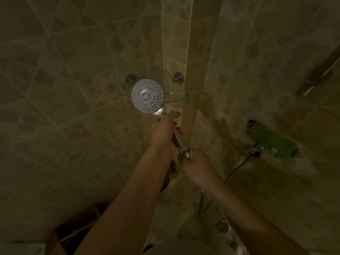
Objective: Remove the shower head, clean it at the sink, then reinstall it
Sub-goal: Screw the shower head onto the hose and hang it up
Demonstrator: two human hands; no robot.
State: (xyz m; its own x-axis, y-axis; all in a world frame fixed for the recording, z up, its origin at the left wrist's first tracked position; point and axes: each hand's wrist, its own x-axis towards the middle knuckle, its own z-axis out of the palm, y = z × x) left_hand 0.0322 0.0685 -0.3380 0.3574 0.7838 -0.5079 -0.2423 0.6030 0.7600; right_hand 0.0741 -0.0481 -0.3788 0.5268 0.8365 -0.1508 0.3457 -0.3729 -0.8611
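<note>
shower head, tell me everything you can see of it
The shower head has a round white face dotted with small nozzle holes around a central ring, on a shiny chrome handle. It is held up, face toward the camera, in front of a glass corner shelf. The left hand grips the handle's middle; the right hand is closed at its bottom end. Whether a hose is attached is hidden.

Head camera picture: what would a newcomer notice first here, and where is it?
The white shower head stands out brightly at the centre, face toward the camera, before the glass corner shelf. The left hand grips its chrome handle, and the right hand is closed at the handle's lower end. A green-covered mixer tap sits at the right.
</note>
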